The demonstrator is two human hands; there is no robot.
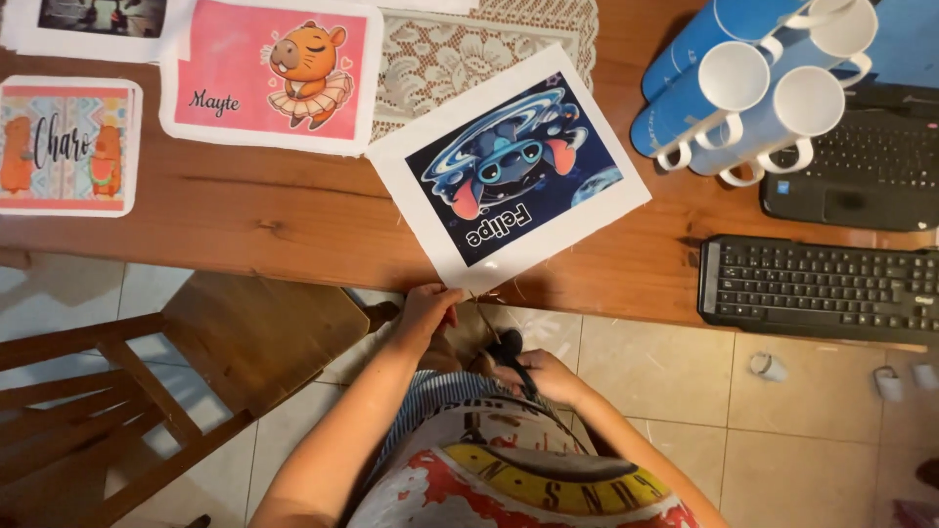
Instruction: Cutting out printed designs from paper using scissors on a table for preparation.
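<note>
Wooden chair (196,362), one: lower left of the frame, seat and slats partly cut off by the left and bottom edges.

Printed fabric panels, four in view on the wooden table (293,215). First, far left: orange-and-teal panel (67,145) with two small animal figures, left edge cut off. Second, upper left corner: dark photo panel (98,22), mostly cut off by the top edge, subject not readable. Third, upper left of centre: pink panel (271,73), white border, orange cartoon rodent in a skirt. Fourth, centre: dark blue panel (509,168), white border, blue cartoon creature among swirls, lying skewed with one corner over the table's near edge.

Lace runner (460,54), one: cream, top centre, partly covered by the panels.

Left hand (427,311): lower centre, pinching the overhanging corner of the dark blue panel between fingers and thumb.

Right hand (543,376): just right of it, below the table edge, closed around black-handled scissors (509,354); blades hard to make out.

Blue mugs (753,88), four counted, lying on their sides, white interiors and handles, upper right; further ones may be cut off.

Laptop (861,166), one: black, right edge, partly hidden by mugs.

Black keyboard (817,288), one: right, cut off at the frame edge.

Small white items on the tiled floor (768,367), lower right: three, unclear.
</note>
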